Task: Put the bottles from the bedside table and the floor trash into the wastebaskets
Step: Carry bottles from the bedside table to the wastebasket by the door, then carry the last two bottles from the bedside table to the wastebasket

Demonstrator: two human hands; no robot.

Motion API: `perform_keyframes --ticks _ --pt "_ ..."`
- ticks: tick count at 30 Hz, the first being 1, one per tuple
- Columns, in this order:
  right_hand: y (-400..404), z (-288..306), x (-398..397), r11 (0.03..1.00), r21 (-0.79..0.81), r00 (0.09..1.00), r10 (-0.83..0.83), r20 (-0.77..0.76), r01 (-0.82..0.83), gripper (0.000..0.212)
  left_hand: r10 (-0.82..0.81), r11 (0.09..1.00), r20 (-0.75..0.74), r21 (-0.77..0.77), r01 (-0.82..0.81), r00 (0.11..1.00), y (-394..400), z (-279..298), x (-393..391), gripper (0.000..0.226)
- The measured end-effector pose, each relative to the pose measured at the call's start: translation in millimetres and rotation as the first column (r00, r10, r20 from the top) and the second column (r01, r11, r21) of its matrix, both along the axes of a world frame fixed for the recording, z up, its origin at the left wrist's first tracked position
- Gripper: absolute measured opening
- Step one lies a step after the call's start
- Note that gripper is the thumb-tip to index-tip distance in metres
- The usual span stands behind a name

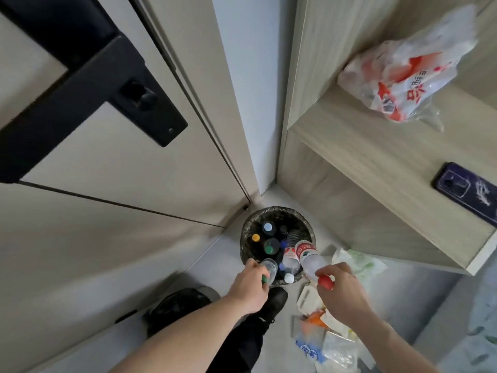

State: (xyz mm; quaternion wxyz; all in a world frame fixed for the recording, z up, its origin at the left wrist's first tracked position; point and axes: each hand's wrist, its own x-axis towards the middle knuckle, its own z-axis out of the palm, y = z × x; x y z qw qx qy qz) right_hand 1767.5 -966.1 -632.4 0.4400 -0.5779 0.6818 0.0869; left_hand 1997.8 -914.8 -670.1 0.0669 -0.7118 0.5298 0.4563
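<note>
over the near rim of the wastebasket (pixel 278 214), already holding several bottles, the left hand (pixel 248 288) grips a clear green-capped bottle (pixel 269 267). the right hand (pixel 343 288) pinches a red-capped bottle (pixel 309 258), tilted base-first into the wastebasket. floor trash (pixel 326 333) lies right of the wastebasket.
</note>
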Motion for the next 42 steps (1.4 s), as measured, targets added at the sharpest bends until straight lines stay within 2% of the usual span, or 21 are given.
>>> perform_keyframes --ticks 7,12,16,20,24,29,36,42 --pt "-9.6 -74.6 27.2 1.0 0.022 1.0 0.01 0.029 -0.011 0.031 -0.037 0.999 -0.021 -0.018 0.037 0.999 -3.2 -60.7 5.2 0.018" --pt "-14.0 -107.2 48.4 0.998 0.06 0.999 0.022 0.048 -0.025 0.036 -0.097 0.995 -0.047 -0.008 0.096 0.994 -0.4 -90.8 13.2 0.025" --pt "-13.8 -111.0 60.8 0.994 0.095 0.997 0.037 0.069 -0.044 0.032 -0.167 0.985 -0.08 0.024 0.17 0.983 2.9 -93.5 19.7 0.041" --pt "-1.3 -95.6 60.8 0.993 0.115 0.993 0.025 0.111 -0.037 0.043 -0.183 0.981 -0.093 0.044 0.187 0.979 8.7 -79.9 24.3 0.048" --pt "17.6 -64.9 45.7 0.995 0.097 0.993 -0.021 0.113 0.01 0.044 -0.156 0.986 -0.079 0.038 0.16 0.985 12.0 -51.0 29.3 0.051" --pt "40.6 1.3 21.6 0.991 0.11 0.992 -0.087 0.093 0.077 0.046 -0.166 0.985 -0.045 0.047 0.168 0.985 14.7 11.1 27.5 0.05" --pt "100.6 135.6 -19.0 0.971 0.121 0.976 -0.213 0.052 0.205 0.054 -0.402 0.915 -0.084 -0.03 0.401 0.912 19.4 140.3 -8.6 0.048" --pt "197.7 236.7 -57.5 0.898 0.058 0.894 -0.44 0.081 0.437 0.059 -0.646 0.763 -0.084 -0.111 0.637 0.759 38.8 237.0 -70.0 0.049"
